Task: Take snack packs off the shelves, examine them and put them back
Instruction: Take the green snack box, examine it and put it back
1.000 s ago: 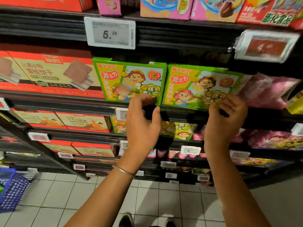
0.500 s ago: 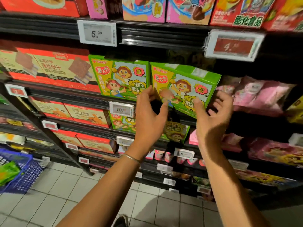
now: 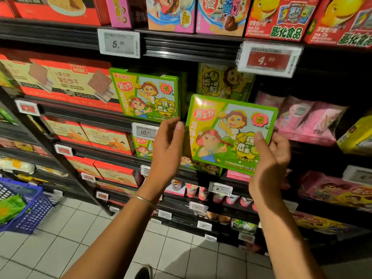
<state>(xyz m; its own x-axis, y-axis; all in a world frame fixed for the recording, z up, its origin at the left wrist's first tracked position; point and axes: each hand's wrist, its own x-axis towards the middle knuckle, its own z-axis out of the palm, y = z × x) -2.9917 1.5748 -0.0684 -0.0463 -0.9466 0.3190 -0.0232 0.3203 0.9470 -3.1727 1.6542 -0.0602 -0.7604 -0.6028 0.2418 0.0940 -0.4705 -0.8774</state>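
A green snack box (image 3: 227, 125) with cartoon children on its front is held out in front of the shelf, tilted slightly. My right hand (image 3: 267, 164) grips its lower right corner, thumb on the front. My left hand (image 3: 168, 146) is at the box's left edge with its thumb against it; the fingers are hidden from view. A matching green box (image 3: 147, 95) stands on the shelf to the left. Another of the same (image 3: 223, 81) sits further back in the gap behind the held box.
Red biscuit boxes (image 3: 66, 79) fill the shelf to the left, pink packs (image 3: 306, 119) to the right. Price tags (image 3: 268, 59) hang off the shelf edges. A blue basket (image 3: 24, 206) stands on the tiled floor at lower left.
The right-hand green box has come off the shelf and now sits lower and nearer to me, between both hands. The view has shifted up and closer.
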